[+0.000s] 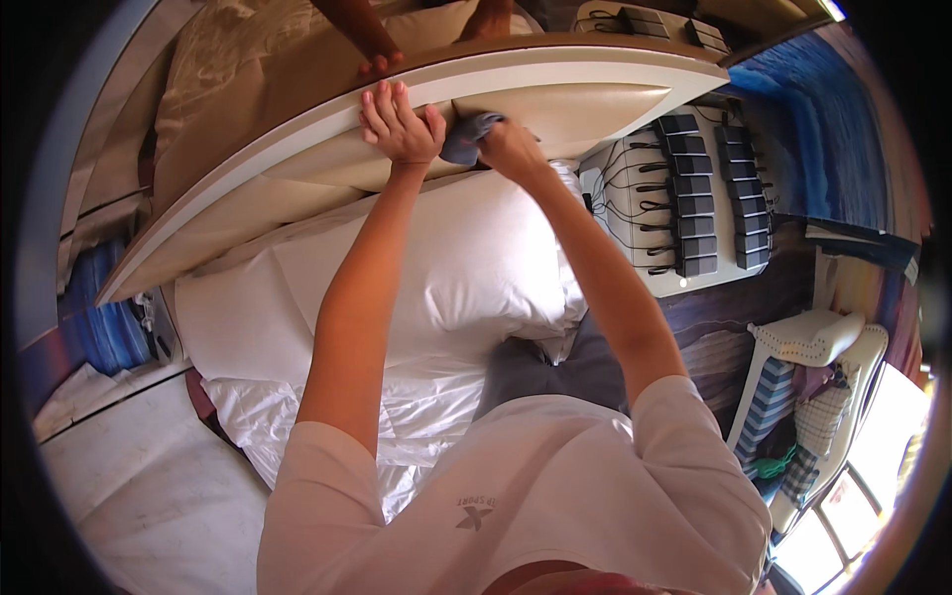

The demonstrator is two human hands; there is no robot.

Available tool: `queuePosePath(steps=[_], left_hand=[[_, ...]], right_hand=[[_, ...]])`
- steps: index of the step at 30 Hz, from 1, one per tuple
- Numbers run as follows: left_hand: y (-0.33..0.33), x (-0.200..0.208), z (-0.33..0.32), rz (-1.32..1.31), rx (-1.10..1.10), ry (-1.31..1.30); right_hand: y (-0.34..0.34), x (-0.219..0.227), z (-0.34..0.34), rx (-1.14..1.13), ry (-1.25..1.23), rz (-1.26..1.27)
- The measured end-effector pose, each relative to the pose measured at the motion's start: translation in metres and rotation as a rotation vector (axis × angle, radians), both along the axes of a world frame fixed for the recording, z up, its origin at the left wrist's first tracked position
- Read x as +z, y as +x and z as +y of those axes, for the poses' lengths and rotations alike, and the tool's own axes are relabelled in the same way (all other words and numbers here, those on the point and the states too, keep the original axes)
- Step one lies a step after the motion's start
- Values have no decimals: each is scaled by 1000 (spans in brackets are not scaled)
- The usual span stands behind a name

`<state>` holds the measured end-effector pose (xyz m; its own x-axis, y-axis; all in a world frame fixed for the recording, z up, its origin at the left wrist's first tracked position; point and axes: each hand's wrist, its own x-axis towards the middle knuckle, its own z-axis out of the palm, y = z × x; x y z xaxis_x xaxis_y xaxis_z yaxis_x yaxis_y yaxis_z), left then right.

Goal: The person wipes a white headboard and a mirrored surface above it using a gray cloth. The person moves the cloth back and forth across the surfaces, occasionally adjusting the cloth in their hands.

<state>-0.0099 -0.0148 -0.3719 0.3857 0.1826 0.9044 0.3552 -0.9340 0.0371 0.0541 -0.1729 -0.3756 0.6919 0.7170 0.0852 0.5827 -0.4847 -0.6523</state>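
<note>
Ahead of me stands a headboard with beige padded panels (585, 104) and a white frame (297, 129). My left hand (404, 127) rests on the frame's edge, its fingers spread and nothing in them. Just right of it, my right hand (514, 154) is closed around a bunched grey cloth (460, 144), which lies against the padding. Part of the cloth is hidden inside the fist. Below both arms lies a white pillow (426, 248), on a shiny white sheet (407, 397).
Behind the headboard, a mirror (233, 109) reflects arms and bedding. At right, a white table (615, 198) holds rows of black devices (694, 213) with cables. A white chair (808, 337) bears folded fabrics (818, 416). A pale padded surface (149, 466) lies at lower left.
</note>
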Motion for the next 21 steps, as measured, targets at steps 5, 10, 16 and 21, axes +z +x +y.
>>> queuePosePath(steps=[5,10,16,21], left_hand=[[-3,-2,-1,18,-5,-2],[0,-5,-2,24,-1,5],[-1,-10,8,7,-44,3],[-2,-6,5,27,-18,-6]], right_hand=[[85,27,-124,-64,47,-45],[78,55,-96,34,-120,-215],[3,62,18,-29,90,-170],[83,23,-116,-136,-131,-46]])
